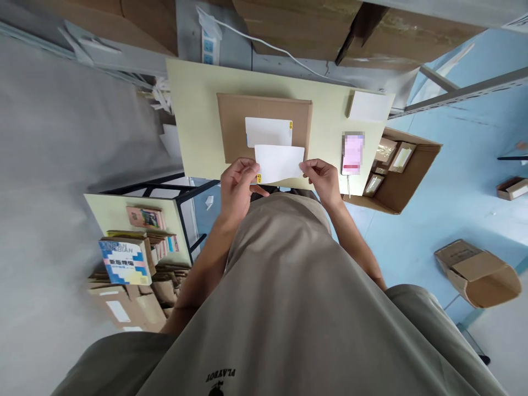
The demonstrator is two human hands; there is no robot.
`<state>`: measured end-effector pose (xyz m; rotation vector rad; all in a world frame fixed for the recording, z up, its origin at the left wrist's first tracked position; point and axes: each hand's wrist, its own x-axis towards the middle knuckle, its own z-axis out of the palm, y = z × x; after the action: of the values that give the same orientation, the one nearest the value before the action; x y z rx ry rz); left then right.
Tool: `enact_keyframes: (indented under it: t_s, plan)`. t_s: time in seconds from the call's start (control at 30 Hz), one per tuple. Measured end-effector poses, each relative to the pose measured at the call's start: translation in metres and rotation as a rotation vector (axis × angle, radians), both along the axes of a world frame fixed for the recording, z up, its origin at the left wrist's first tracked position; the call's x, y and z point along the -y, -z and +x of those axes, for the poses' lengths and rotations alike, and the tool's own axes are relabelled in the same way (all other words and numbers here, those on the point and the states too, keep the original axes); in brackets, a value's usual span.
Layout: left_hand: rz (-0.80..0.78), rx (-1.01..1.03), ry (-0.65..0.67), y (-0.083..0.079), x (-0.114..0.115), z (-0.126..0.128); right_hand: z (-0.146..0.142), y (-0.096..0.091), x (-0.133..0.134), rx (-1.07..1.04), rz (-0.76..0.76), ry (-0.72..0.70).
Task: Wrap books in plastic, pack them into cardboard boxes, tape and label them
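Between both hands is a blank-looking white label sheet (280, 163) with a small yellow mark at its lower left corner. My left hand (238, 184) pinches its left edge between thumb and fingers. At the opposite edge, my right hand (322, 177) pinches it the same way. The sheet hovers over the near edge of a flat brown cardboard box (233, 129) and overlaps it in view. Another white label (268, 132), with a yellow mark at its upper right corner, lies on top of that box.
The pale yellow table (198, 121) carries a phone (352, 154) with a cable and a white stack (368, 106). An open carton (416, 170) holding small parcels stands to the right. Books (127, 261) are piled at left. A power strip (209, 48) lies behind.
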<state>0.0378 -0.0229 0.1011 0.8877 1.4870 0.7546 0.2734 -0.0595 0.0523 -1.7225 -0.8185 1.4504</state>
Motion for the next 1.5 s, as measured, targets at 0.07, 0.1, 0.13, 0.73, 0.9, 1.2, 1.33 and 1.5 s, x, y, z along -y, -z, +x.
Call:
enact_keyframes:
  t_s: [0.07,0.1,0.13,0.73,0.9,1.2,1.33,1.5]
  plan:
    - [0.042,-0.047,0.000,0.010,-0.006,-0.013,-0.008,-0.002,-0.003,0.032,0.022,0.024]
    - [0.070,-0.084,0.001,0.015,-0.010,-0.020,-0.011,-0.003,-0.005,0.052,0.032,0.032]
    - [0.097,-0.127,0.006,0.022,-0.014,-0.026,-0.015,-0.002,-0.008,0.073,0.040,0.037]
    - [0.142,-0.419,0.046,0.118,-0.083,-0.023,-0.037,0.078,-0.078,0.558,-0.035,-0.051]
    - [0.155,-0.449,0.069,0.121,-0.082,-0.020,-0.038,0.080,-0.082,0.567,-0.081,-0.043]
    - [0.110,-0.570,0.111,0.124,-0.085,-0.017,-0.043,0.069,-0.087,0.650,-0.162,-0.115]
    - [0.100,-0.599,0.124,0.124,-0.086,-0.016,-0.046,0.064,-0.090,0.700,-0.186,-0.150]
    - [0.121,-0.605,0.114,0.128,-0.086,-0.016,-0.044,0.064,-0.093,0.745,-0.201,-0.190]
